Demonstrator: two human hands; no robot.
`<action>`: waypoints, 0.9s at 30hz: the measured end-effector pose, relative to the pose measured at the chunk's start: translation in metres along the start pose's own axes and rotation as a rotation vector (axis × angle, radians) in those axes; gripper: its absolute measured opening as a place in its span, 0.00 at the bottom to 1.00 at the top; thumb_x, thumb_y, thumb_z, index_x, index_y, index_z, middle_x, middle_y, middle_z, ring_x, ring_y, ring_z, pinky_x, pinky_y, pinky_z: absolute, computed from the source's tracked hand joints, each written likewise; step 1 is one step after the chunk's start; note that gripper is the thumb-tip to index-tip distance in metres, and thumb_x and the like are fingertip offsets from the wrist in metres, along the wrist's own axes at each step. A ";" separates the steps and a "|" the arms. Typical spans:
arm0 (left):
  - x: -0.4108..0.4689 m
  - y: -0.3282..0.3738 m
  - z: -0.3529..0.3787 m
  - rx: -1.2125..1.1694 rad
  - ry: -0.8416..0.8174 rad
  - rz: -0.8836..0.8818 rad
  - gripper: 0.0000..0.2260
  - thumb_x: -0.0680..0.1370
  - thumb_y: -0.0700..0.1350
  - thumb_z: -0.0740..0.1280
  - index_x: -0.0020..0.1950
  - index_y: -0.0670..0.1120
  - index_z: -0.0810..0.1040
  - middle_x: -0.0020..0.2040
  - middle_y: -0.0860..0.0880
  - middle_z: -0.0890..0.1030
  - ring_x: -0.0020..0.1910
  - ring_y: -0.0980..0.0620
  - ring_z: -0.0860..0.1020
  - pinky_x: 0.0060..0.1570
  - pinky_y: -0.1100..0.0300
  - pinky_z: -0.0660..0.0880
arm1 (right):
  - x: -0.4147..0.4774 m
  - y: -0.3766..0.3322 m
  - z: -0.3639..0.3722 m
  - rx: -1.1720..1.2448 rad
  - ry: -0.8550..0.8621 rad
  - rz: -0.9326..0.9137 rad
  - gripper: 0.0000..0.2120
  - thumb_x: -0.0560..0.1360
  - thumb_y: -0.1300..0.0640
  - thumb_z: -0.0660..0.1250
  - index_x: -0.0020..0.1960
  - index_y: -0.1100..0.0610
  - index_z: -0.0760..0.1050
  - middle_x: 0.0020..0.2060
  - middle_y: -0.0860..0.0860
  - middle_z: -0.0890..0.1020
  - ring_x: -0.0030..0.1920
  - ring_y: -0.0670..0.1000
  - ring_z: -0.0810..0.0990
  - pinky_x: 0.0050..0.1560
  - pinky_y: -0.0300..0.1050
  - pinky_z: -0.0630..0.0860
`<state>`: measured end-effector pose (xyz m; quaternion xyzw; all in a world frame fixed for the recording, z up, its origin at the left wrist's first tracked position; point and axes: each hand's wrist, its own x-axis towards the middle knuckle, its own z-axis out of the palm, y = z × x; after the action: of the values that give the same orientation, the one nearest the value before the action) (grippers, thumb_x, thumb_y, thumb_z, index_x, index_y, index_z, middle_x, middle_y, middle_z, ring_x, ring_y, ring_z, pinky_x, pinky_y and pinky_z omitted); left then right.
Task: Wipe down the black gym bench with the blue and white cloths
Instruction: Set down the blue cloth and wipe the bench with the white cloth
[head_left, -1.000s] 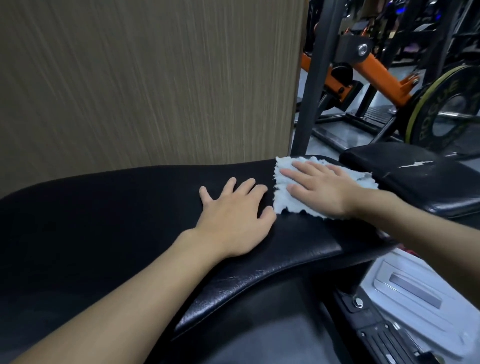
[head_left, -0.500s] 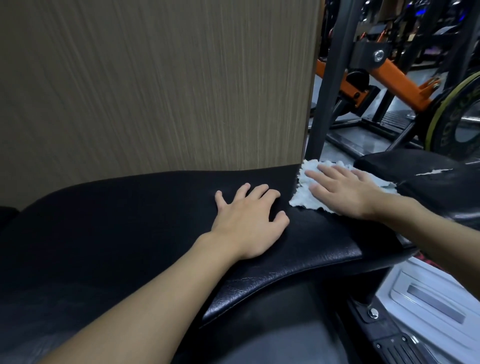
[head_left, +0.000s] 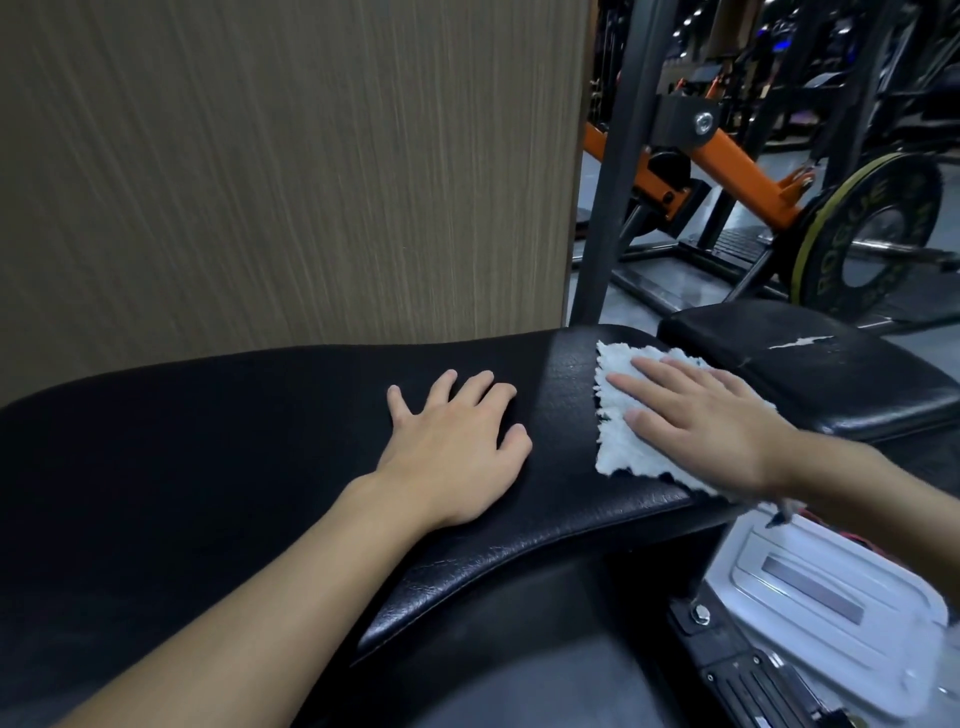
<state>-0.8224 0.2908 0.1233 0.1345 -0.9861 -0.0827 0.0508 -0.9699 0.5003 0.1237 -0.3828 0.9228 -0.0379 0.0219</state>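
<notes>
Gym, wood panel (head_left: 285, 182) behind: right grip (head_left: 711, 436), fingers straight, presses white cloth (head_left: 618, 452) on the right end of the black counter (head_left: 234, 467); left grip (head_left: 457, 457) rests flat, empty, mid-counter. Keep pressure even, strokes overlapping.

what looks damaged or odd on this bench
The neighbouring black pad on the right has a white tear in its cover. The near edge of the black gym bench looks cracked and creased. Only the white cloth, under the right hand, is in view; no blue one shows.
</notes>
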 end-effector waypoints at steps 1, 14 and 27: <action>0.000 0.000 0.000 0.004 -0.002 0.002 0.24 0.81 0.58 0.48 0.76 0.56 0.57 0.80 0.55 0.52 0.79 0.48 0.47 0.70 0.30 0.44 | 0.011 0.003 -0.001 0.000 -0.005 0.008 0.26 0.80 0.37 0.40 0.78 0.35 0.47 0.80 0.41 0.48 0.79 0.45 0.43 0.76 0.50 0.42; 0.001 -0.025 -0.020 -0.163 -0.013 0.067 0.20 0.80 0.58 0.56 0.71 0.59 0.67 0.76 0.59 0.59 0.77 0.57 0.51 0.74 0.39 0.48 | 0.103 0.008 -0.011 0.090 -0.066 0.137 0.27 0.82 0.40 0.43 0.80 0.43 0.48 0.80 0.49 0.51 0.79 0.52 0.48 0.76 0.52 0.46; -0.065 -0.175 -0.052 0.014 -0.017 -0.079 0.25 0.78 0.63 0.50 0.75 0.63 0.58 0.77 0.63 0.55 0.77 0.61 0.49 0.75 0.46 0.51 | 0.124 -0.071 0.001 -0.033 -0.040 0.137 0.29 0.80 0.39 0.40 0.80 0.43 0.51 0.78 0.47 0.58 0.78 0.52 0.51 0.76 0.55 0.44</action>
<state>-0.7092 0.1349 0.1380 0.1729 -0.9811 -0.0787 0.0380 -1.0075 0.3623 0.1277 -0.3198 0.9467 -0.0135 0.0365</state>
